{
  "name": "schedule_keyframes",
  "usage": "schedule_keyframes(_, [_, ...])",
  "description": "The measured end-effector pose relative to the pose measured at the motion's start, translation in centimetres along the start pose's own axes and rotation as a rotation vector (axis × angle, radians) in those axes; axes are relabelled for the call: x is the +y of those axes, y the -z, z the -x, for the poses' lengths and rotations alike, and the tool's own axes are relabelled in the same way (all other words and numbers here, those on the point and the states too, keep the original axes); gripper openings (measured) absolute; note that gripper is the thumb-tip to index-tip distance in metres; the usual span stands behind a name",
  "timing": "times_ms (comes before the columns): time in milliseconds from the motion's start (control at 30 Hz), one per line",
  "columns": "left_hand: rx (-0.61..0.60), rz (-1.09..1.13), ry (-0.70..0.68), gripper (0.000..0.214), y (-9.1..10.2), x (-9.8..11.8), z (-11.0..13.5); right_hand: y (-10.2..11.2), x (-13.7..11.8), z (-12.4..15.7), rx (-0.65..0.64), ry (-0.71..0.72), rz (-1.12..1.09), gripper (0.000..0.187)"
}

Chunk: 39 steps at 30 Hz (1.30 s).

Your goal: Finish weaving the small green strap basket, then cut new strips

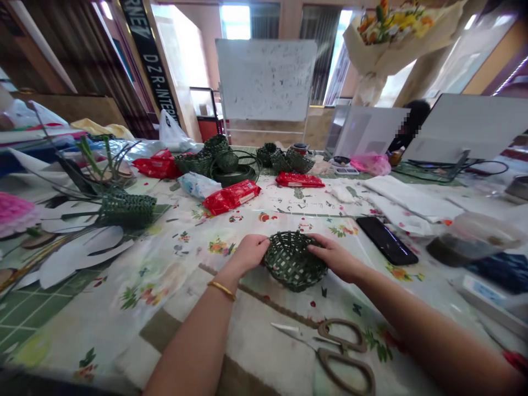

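Observation:
A small dark green woven basket (293,267) sits on the flowered tablecloth in front of me. My left hand (249,252) grips its left rim with curled fingers. My right hand (335,256) holds the right rim, fingers closed over the edge. A gold bangle is on my left wrist. A pair of scissors (334,352) lies on the table just below my right forearm, blades pointing left.
A black phone (386,240) lies right of the basket. Red packets (231,197) and several more green woven baskets (223,159) are farther back. An unfinished basket with loose strips (126,209) stands at left. Laptops (462,126), a whiteboard and a flower bouquet are behind.

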<state>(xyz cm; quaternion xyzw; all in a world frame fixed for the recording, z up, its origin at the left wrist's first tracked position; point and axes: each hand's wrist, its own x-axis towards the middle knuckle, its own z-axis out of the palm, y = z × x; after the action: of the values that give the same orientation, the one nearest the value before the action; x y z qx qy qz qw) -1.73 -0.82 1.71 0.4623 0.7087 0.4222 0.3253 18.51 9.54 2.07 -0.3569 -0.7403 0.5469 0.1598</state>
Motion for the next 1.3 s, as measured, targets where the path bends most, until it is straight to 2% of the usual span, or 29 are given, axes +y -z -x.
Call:
schedule_keyframes(133, [0.014, 0.087, 0.063, 0.025, 0.0, -0.6, -0.3, 0.7, -0.4, 0.8, 0.137, 0.034, 0.064, 0.043])
schedule_keyframes(200, [0.061, 0.119, 0.087, 0.024, 0.4, -0.8, -0.5, 1.3, -1.0, 3.0, 0.205, 0.057, 0.154, 0.041])
schedule_keyframes(233, [0.084, 0.136, 0.099, 0.026, 0.6, -0.9, -0.6, 1.4, -1.2, 4.4, 0.229, 0.081, 0.313, 0.036])
schedule_keyframes(267, [0.101, 0.155, 0.112, 0.030, 0.8, -0.9, -0.7, 1.4, -1.4, 6.1, 0.178, 0.094, 0.451, 0.028])
schedule_keyframes(333, [0.109, 0.199, 0.144, 0.039, 1.2, -0.9, -0.8, 0.8, -1.6, 9.4, -0.061, 0.031, 0.595, 0.016])
schedule_keyframes(400, [0.100, 0.240, 0.178, 0.044, 1.4, -0.9, -0.9, -0.3, -1.5, 12.0, -0.227, -0.038, 0.685, 0.024])
schedule_keyframes(500, [0.067, 0.300, 0.216, 0.046, 1.5, -0.8, -0.7, -1.9, -0.8, 13.6, -0.254, -0.028, 0.827, 0.031])
schedule_keyframes(567, [0.035, 0.336, 0.234, 0.046, 1.7, -0.6, -0.5, -2.1, -0.3, 13.7, -0.243, -0.011, 0.898, 0.026])
schedule_keyframes(633, [0.010, 0.364, 0.251, 0.046, 1.9, -0.4, -0.3, -1.4, 0.0, 13.3, -0.220, -0.007, 0.932, 0.021])
schedule_keyframes(767, [-0.002, 0.406, 0.283, 0.047, 2.4, -0.3, -0.2, 2.4, -0.1, 12.2, -0.097, -0.099, 0.847, 0.015])
schedule_keyframes(833, [-0.004, 0.425, 0.295, 0.047, 2.5, -0.3, -0.2, 4.4, 0.0, 11.1, 0.016, -0.163, 0.810, 0.016])
schedule_keyframes(900, [-0.003, 0.435, 0.305, 0.046, 2.7, -0.3, -0.1, 5.5, 0.1, 9.8, 0.222, -0.201, 0.842, 0.027])
schedule_keyframes(933, [0.000, 0.437, 0.309, 0.045, 2.8, -0.3, -0.1, 5.6, 0.1, 9.3, 0.326, -0.153, 0.884, 0.031])
schedule_keyframes(967, [0.001, 0.436, 0.313, 0.043, 2.8, -0.2, 0.0, 5.4, 0.2, 8.8, 0.354, -0.096, 0.904, 0.033])
schedule_keyframes(1033, [-0.003, 0.432, 0.314, 0.040, 2.9, -0.1, 0.1, 4.0, 0.2, 8.1, 0.224, -0.013, 0.858, 0.031])
schedule_keyframes(1133, [-0.018, 0.418, 0.308, 0.037, 2.9, 0.2, 0.3, 1.1, 0.1, 7.5, -0.031, 0.002, 0.753, 0.033])
schedule_keyframes(1200, [-0.023, 0.400, 0.302, 0.038, 2.8, 0.4, 0.4, -0.4, 0.0, 7.2, -0.115, 0.070, 0.789, 0.028])
schedule_keyframes(1300, [-0.021, 0.368, 0.290, 0.037, 2.8, 0.4, 0.4, -1.1, -0.2, 6.7, -0.160, 0.121, 0.822, 0.021])
